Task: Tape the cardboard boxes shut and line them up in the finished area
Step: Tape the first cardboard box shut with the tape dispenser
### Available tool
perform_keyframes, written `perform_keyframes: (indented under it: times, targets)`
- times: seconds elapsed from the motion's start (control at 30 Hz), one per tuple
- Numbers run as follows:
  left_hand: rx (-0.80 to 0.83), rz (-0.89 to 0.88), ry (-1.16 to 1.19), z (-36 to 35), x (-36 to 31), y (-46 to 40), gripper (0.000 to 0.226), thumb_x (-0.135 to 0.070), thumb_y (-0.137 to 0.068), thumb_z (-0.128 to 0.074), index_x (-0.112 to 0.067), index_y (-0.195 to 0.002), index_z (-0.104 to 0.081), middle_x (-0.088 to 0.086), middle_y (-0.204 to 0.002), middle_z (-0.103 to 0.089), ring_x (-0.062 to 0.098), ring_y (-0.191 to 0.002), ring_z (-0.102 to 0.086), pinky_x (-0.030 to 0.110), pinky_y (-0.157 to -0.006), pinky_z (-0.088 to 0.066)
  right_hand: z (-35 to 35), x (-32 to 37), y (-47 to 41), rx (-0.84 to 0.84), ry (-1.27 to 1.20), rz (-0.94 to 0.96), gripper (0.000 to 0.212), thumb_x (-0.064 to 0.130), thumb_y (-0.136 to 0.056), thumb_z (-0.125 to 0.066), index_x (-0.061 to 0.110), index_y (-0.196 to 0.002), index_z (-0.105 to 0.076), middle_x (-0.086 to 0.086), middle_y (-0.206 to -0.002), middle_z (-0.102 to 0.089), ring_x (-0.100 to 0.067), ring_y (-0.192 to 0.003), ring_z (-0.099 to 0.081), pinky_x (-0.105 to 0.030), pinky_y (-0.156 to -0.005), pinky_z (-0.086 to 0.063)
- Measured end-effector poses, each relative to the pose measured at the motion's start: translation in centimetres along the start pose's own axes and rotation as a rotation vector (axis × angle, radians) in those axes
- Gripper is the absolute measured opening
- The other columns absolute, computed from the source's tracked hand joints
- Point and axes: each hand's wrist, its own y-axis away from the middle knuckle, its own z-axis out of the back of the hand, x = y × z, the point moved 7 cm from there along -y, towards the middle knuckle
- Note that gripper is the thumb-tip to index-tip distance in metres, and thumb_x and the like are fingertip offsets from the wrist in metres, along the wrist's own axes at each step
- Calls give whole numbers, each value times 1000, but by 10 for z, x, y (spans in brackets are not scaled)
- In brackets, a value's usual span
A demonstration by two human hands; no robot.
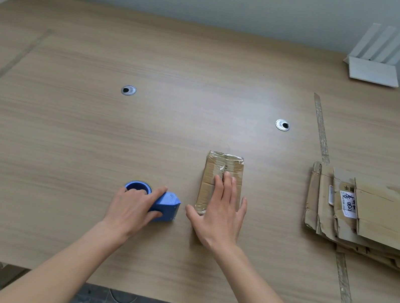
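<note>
Faintly, handwritten label [348, 204] on flattened cardboard [380, 221]

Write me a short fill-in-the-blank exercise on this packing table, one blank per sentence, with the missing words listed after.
1. The left hand grips a tape dispenser whose colour is ____.
2. The right hand lies flat, fingers straight, on top of the small cardboard ____.
3. The stack of flattened cardboard lies to the ____ of the small box.
4. The dispenser sits on the ____, not on the box.

Missing words: blue; box; right; table
</note>
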Motion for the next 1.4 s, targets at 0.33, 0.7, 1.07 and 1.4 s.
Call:
perform_keyframes:
  times: [0.33, 0.7, 1.07, 1.4]
  targets:
    - [57, 30, 69, -14, 7, 11, 72, -61, -86, -59, -40, -150, -33, -5, -92, -70, 19, -98, -67, 31, -67, -33, 6, -23, -6, 162, -216, 178, 78, 51, -102, -49, 26, -162, -8, 13, -167, 16, -4, -151, 23, -30, -126, 1]
    - [-55, 24, 570, 41, -43, -15, 41, -62, -93, -49, -25, -104, -64, -10, -81, -61, 10, -72, -59, 33, -63, -52, 31, -73, -2, 92, -739, 30, 60, 12, -107, -45, 31, -160, -22, 22, -166, -12, 13, -149, -4, -18, -124, -5]
    - [135, 337, 1190, 10, -70, -17, 18, -28, -90, -71, -17, -90, -58, 6, -72, -70, 18, -60, -68, 40, -65, -58, -10, -91, 18, 283, -805, -146, 66, 57, -101, -23, 32, -161, -13, 20, -167, -7, 10, -148, -3, -17, -119, -3]
    - [-100, -134, 650, 34, -76, -28, 50, -67, -89, -51, -43, -132, -59, -18, -148, -42, 6, -130, -47, 30, -97, -48, 26, -84, -2, 162, -311, 344, 61, 64, -101, -39, 47, -157, -21, 23, -167, -4, 2, -153, -3, -31, -124, -16]
